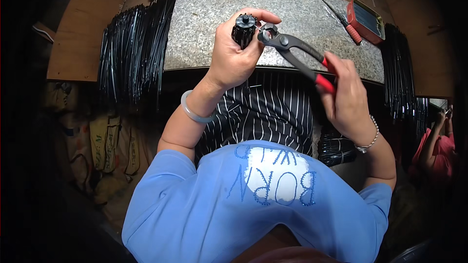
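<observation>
My left hand (234, 51) is wrapped round a black umbrella hub (245, 25), round and notched at its top, with short black ribs packed about it. The forefinger of this hand reaches out past the hub's far side. In my right hand (348, 87) is a pair of end-cutting pincers (295, 46) with dark metal arms and red grip ends. The pincers' jaws meet at the right side of the hub, beside my left thumb, where a thin bit of wire seems to show. Whether the jaws bite on it is too small to tell.
A speckled stone slab (204, 24) tops the wooden bench. Bundles of black rods lie along its left (136, 48) and right (399, 68) sides. At the back right are a red tin (365, 22) and a red-handled pointed tool (352, 33). Another person (436, 143) sits at far right.
</observation>
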The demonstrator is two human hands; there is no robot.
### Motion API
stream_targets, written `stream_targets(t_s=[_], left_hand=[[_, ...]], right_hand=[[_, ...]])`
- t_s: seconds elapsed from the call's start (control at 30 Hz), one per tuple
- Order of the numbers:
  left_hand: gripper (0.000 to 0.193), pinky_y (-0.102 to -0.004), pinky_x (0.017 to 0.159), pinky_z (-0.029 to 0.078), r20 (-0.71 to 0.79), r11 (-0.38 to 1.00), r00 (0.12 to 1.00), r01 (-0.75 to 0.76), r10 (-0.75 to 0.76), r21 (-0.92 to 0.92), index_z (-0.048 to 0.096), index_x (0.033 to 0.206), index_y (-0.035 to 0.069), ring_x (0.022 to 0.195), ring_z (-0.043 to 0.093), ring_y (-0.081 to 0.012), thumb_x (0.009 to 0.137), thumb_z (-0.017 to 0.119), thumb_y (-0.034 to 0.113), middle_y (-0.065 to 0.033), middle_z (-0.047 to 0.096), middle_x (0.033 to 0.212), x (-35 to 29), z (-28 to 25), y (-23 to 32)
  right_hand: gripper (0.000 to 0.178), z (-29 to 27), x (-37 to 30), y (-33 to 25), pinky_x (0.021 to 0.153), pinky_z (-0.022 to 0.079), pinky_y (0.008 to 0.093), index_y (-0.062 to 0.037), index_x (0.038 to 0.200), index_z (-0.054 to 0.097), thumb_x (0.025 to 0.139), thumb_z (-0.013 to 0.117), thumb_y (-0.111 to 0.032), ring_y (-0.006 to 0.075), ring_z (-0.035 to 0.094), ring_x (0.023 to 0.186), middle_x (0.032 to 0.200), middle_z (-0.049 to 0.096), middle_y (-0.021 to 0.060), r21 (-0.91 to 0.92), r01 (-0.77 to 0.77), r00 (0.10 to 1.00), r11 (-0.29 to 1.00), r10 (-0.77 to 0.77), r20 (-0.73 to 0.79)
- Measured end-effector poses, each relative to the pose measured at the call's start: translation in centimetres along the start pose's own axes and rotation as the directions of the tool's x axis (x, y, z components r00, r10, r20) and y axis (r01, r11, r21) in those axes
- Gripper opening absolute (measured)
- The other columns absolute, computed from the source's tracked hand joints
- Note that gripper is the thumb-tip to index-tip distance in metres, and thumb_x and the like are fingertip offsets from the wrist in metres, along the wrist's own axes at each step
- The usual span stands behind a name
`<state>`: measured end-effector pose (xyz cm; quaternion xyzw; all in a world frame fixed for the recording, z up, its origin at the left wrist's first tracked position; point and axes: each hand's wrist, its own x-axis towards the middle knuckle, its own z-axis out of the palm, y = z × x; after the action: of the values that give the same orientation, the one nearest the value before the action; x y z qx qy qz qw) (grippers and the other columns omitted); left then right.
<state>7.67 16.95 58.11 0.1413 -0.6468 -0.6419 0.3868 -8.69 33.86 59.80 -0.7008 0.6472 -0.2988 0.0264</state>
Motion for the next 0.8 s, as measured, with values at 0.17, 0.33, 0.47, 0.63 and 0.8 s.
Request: stream_targets(t_s=[0.17, 0.33, 0.47, 0.63, 0.8], left_hand=[[0.014, -0.0169, 0.054, 0.037, 0.055, 0.999, 0.998, -0.034, 0.035, -0.019, 0.062, 0.096, 0.001, 0.057, 0.044, -0.0052, 0.083, 0.059, 0.001, -0.0042, 0.061, 0.083, 0.0, -0.3, -0.4], [0.016, -0.0169, 0.054, 0.037, -0.011, 1.000, 1.000, -0.008, 0.008, -0.022, 0.062, 0.096, 0.001, 0.057, 0.044, -0.0058, 0.081, 0.058, -0.001, -0.0045, 0.061, 0.083, 0.1, 0.3, -0.4], [0.020, -0.0168, 0.054, 0.037, -0.031, 0.999, 0.998, -0.052, 0.052, -0.016, 0.063, 0.096, 0.001, 0.057, 0.045, -0.0061, 0.079, 0.055, -0.005, -0.0052, 0.062, 0.085, 0.0, 0.5, -0.7], [0.026, -0.0174, 0.054, 0.037, -0.008, 0.998, 0.999, -0.044, 0.045, 0.050, 0.062, 0.097, 0.001, 0.057, 0.045, -0.0066, 0.075, 0.052, -0.008, -0.0055, 0.063, 0.084, -0.1, 0.2, -1.1], [0.030, -0.0167, 0.051, 0.036, -0.002, 0.998, 0.999, -0.037, 0.037, 0.046, 0.062, 0.097, 0.001, 0.053, 0.044, -0.0065, 0.071, 0.051, -0.009, -0.0043, 0.063, 0.081, 0.0, 0.5, -0.7]], right_hand=[[0.062, -2.8, 1.2, -0.6, 0.066, 0.045, 0.0301, -0.0010, 0.128, 0.039, 0.072, 0.065, -0.002, 0.0209, 0.056, 0.072, 0.091, 0.059, 0.0103, 0.389, -0.855, 0.472, 0.344, 0.203, 0.858], [0.058, -0.6, 0.4, -0.3, 0.074, 0.046, 0.0305, 0.0022, 0.131, 0.038, 0.077, 0.059, -0.001, 0.0242, 0.057, 0.084, 0.103, 0.057, 0.0163, 0.136, -0.322, 0.888, 0.937, 0.250, 0.386], [0.059, 0.1, -0.2, 0.5, 0.083, 0.044, 0.0312, -0.0007, 0.138, 0.034, 0.081, 0.052, 0.001, 0.0263, 0.055, 0.092, 0.112, 0.053, 0.0175, 0.172, -0.014, 0.981, 0.985, -0.020, 0.191], [0.060, 0.4, 0.0, 1.4, 0.087, 0.042, 0.0309, -0.0032, 0.140, 0.032, 0.083, 0.048, 0.003, 0.0261, 0.055, 0.093, 0.111, 0.054, 0.0161, 0.242, -0.049, 0.972, 0.969, -0.010, 0.236], [0.050, -0.2, 0.1, 1.2, 0.082, 0.043, 0.0316, -0.0039, 0.133, 0.042, 0.084, 0.051, -0.001, 0.0255, 0.056, 0.087, 0.108, 0.056, 0.0139, 0.292, -0.171, 0.954, 0.941, 0.084, 0.289]])
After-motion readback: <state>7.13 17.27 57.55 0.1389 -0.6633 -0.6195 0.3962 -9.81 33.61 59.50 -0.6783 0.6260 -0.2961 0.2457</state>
